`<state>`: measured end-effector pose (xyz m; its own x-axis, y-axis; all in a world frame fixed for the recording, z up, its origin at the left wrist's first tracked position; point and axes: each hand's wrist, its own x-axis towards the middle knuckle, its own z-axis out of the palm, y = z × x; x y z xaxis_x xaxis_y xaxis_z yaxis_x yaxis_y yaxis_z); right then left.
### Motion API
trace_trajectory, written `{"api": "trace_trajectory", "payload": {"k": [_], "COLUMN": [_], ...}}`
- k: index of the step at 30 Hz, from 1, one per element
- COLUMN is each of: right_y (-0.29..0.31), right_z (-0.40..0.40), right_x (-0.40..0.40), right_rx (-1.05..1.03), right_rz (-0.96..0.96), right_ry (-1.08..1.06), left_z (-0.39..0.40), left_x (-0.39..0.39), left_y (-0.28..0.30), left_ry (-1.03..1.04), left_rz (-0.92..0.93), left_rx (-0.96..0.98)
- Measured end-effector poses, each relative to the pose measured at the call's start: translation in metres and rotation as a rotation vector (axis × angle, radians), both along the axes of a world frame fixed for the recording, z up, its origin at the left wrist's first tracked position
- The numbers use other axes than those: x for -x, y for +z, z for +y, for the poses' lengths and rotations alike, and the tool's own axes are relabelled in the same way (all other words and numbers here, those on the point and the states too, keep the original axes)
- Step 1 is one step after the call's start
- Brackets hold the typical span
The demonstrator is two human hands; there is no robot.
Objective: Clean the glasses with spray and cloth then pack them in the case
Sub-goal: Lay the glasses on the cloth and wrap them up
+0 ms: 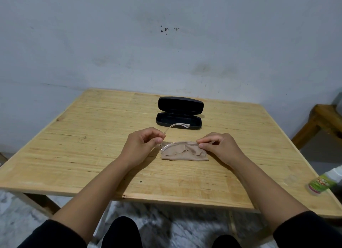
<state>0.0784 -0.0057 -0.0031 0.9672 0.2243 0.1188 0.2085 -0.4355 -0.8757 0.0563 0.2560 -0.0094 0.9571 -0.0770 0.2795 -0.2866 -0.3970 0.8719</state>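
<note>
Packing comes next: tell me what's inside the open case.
The case looks empty, dark lining only. A glasses temple tip crosses its front edge, hiding a sliver there.

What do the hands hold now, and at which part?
Both hold the clear glasses: the left hand pinches the hinge end by one open temple, the right hand pinches the other end of the frame, above the cloth.

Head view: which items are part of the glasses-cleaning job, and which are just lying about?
Job:
- clear-framed glasses, pinched in left hand and right hand
- beige cloth under them
- black case, open, behind
- spray bottle, lying at the table's right edge

Lying about:
- wooden bench off to the right
</note>
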Motion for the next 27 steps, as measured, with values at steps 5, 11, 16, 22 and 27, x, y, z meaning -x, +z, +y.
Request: {"api": "trace_trajectory", "payload": {"k": [5, 11, 16, 22, 27], "right_y": [0.000, 0.005, 0.012, 0.014, 0.017], "right_z": [0.000, -0.005, -0.008, 0.000, 0.012], "right_x": [0.001, 0.007, 0.015, 0.018, 0.008], "right_rx": [-0.036, -0.129, -0.041, 0.122, 0.119], "right_rz": [0.066, 0.120, 0.143, 0.052, -0.019], "right_ry": [-0.034, -0.082, -0.073, -0.049, -0.141], "left_z": [-0.005, -0.014, -0.016, -0.018, -0.018], "left_x": [0.002, 0.001, 0.008, 0.010, -0.005], "left_y": [0.009, 0.012, 0.012, 0.006, 0.013], "left_ry": [-0.015, -0.054, 0.016, 0.073, 0.124], "left_rz": [-0.035, -0.072, -0.001, -0.024, -0.070], "left_rx": [-0.095, -0.341, -0.363, -0.381, -0.337]}}
